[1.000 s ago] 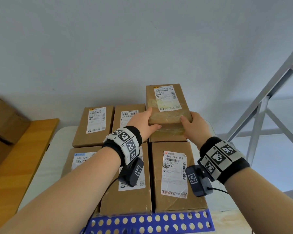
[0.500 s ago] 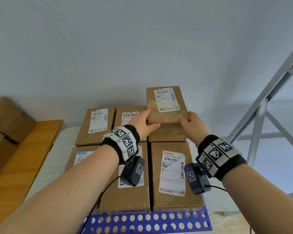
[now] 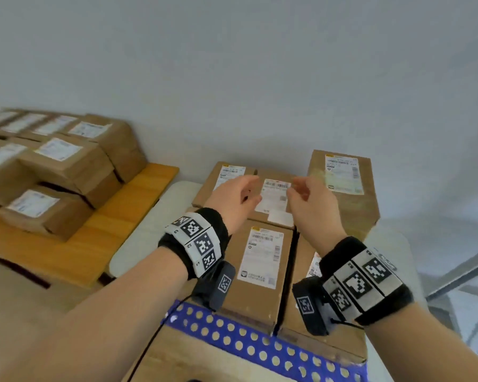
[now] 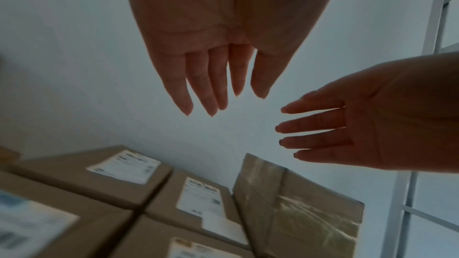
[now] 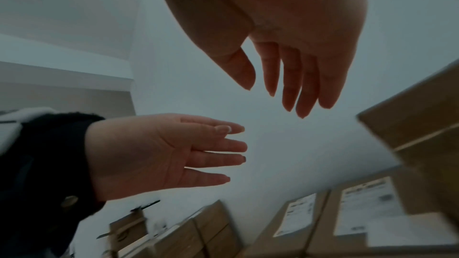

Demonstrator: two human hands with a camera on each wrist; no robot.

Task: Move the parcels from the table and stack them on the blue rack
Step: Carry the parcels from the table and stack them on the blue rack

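Several brown cardboard parcels with white labels lie on the blue perforated rack (image 3: 249,341). One parcel (image 3: 342,188) sits stacked on another at the rack's far right; its taped front (image 4: 305,209) shows in the left wrist view. My left hand (image 3: 233,199) and right hand (image 3: 309,201) hover empty above the middle parcels (image 3: 273,199), fingers straight and relaxed (image 4: 211,87) (image 5: 288,79). Several more parcels (image 3: 58,172) are piled on the wooden table (image 3: 94,238) to the left.
A pale wall stands close behind the rack. A grey metal frame (image 3: 458,274) rises to the right, also seen as grey metal frame (image 4: 422,144). A white surface (image 3: 149,230) lies between the wooden table and the rack.
Both hands have let go of the stacked parcel and pulled back to the left. The view has swung left, bringing the table's pile of parcels into sight.
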